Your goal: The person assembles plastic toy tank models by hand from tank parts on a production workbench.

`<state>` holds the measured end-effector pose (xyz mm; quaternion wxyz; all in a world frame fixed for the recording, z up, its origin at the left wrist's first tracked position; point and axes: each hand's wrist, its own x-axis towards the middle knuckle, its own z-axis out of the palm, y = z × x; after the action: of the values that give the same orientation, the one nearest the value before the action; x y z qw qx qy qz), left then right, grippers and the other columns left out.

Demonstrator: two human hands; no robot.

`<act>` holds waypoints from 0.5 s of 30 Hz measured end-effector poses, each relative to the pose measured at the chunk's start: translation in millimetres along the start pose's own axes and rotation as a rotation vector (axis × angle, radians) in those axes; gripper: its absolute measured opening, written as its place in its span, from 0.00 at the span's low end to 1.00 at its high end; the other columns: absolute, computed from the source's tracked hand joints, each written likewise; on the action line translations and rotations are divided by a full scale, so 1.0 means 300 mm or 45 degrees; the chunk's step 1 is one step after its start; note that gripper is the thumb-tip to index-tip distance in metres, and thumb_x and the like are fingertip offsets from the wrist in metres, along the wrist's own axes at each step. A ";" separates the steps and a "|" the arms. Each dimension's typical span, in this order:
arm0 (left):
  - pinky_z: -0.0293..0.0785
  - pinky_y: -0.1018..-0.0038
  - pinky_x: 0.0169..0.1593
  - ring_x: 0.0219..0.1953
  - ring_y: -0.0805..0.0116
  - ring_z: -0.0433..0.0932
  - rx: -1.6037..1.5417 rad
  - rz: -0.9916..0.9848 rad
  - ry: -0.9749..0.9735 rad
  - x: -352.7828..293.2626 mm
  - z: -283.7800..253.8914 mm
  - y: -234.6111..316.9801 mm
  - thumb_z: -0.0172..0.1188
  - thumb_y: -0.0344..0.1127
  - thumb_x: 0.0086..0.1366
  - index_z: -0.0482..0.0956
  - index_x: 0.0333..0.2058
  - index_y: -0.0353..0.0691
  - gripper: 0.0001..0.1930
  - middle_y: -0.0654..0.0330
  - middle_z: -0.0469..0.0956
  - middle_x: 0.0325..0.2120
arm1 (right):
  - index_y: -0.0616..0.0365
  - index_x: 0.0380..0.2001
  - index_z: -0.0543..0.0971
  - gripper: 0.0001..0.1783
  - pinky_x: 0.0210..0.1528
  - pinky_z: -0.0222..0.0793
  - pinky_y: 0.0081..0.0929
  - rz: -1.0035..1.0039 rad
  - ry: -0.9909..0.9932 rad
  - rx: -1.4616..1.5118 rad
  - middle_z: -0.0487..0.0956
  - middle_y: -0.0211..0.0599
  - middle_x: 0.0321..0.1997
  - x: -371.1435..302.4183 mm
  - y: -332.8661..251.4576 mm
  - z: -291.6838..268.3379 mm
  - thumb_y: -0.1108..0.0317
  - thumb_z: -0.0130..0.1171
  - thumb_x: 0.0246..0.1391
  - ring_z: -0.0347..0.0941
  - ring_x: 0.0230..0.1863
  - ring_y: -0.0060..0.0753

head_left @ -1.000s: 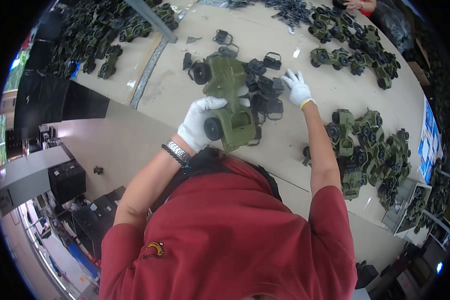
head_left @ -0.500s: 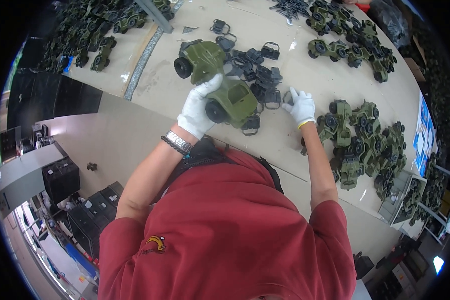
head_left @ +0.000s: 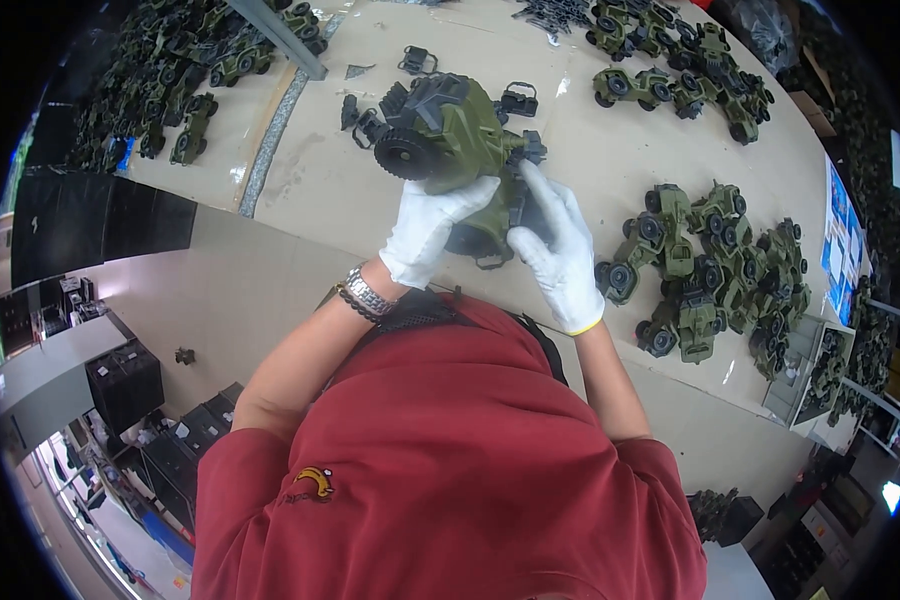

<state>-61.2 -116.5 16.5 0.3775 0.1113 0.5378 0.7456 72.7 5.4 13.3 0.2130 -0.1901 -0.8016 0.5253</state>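
Now: one green toy truck [head_left: 478,128], tipped over the table [head_left: 305,175], our left hand [head_left: 418,235] gripping it; our right hand [head_left: 562,262], newly drawn in alongside, so both attend; whether its fingers grip, we cannot tell.

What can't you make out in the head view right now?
Head view: fingers of the left hand, mostly hidden behind the toy vehicle.
Head view: what the right hand grips, if anything; the hand itself covers it.
Head view: pile of small dark parts, cut off by the top edge.
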 end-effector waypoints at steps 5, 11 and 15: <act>0.75 0.74 0.51 0.45 0.74 0.78 -0.065 0.044 -0.027 -0.006 0.022 0.000 0.69 0.27 0.61 0.76 0.53 0.38 0.21 0.63 0.79 0.46 | 0.54 0.64 0.72 0.37 0.57 0.71 0.31 -0.033 0.107 0.127 0.74 0.42 0.56 -0.041 0.000 -0.013 0.74 0.65 0.46 0.75 0.54 0.39; 0.75 0.73 0.51 0.46 0.73 0.77 -0.047 0.024 -0.029 -0.027 0.037 0.007 0.69 0.26 0.61 0.76 0.53 0.40 0.21 0.64 0.79 0.46 | 0.56 0.64 0.72 0.36 0.60 0.69 0.30 -0.069 0.080 0.081 0.72 0.42 0.59 -0.051 -0.009 -0.033 0.73 0.65 0.49 0.73 0.56 0.37; 0.76 0.73 0.51 0.46 0.73 0.77 -0.076 0.010 -0.037 -0.024 0.039 0.002 0.69 0.26 0.60 0.75 0.53 0.40 0.21 0.64 0.78 0.45 | 0.58 0.63 0.74 0.34 0.60 0.68 0.31 0.059 0.135 0.293 0.72 0.43 0.60 -0.067 -0.025 -0.036 0.71 0.67 0.49 0.72 0.57 0.39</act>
<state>-49.8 -113.2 23.2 0.3855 0.1127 0.5093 0.7611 94.7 0.2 21.1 0.2632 -0.2105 -0.7189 0.6080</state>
